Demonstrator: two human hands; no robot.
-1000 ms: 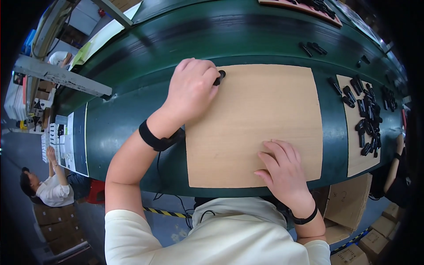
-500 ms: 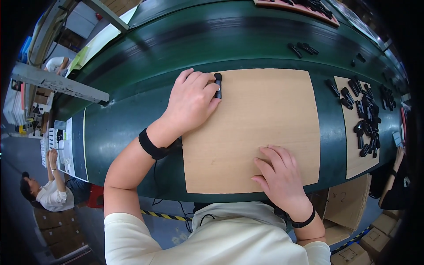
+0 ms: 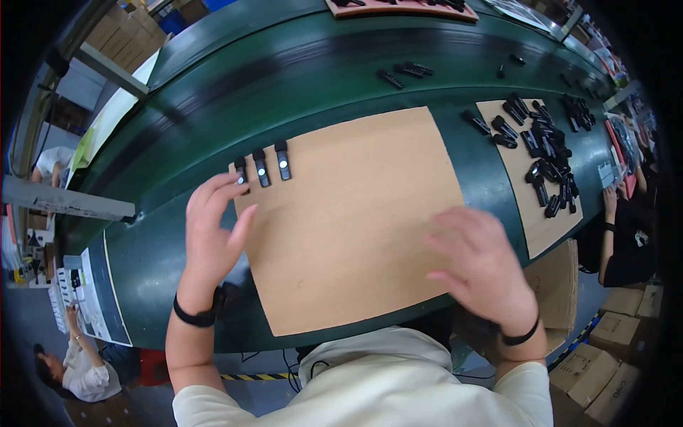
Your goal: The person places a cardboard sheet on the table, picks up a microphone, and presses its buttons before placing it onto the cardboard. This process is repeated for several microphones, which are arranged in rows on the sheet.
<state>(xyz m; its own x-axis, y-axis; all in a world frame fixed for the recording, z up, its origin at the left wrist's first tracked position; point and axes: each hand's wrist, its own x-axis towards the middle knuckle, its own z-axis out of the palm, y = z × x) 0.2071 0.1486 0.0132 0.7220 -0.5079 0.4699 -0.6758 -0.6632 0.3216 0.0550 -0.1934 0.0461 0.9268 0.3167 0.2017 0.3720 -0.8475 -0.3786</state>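
On the brown cardboard sheet (image 3: 356,228), at its far left corner, three small black microphones stand in a row, each with a rounded dark head and a pale round spot. They are the left microphone (image 3: 242,168), the middle microphone (image 3: 262,171) and the right microphone (image 3: 283,162). My left hand (image 3: 213,220) has its thumb spread away, and its fingertips overlap the lower part of the left microphone. Whether they touch it I cannot tell. Above the sheet's right side is my right hand (image 3: 480,260), blurred, fingers apart, with nothing visible in it.
A second cardboard piece (image 3: 530,238) at the right carries a heap of black microphones (image 3: 548,146). More loose ones (image 3: 413,69) lie on the green work surface (image 3: 160,245). A pink tray (image 3: 405,8) stands at the far edge. Co-workers sit at both sides.
The view has turned, shifting the sheet leftward in the picture. My left hand has drawn back and spread its thumb, exposing the three microphones. My right hand has lifted toward the sheet's right edge.
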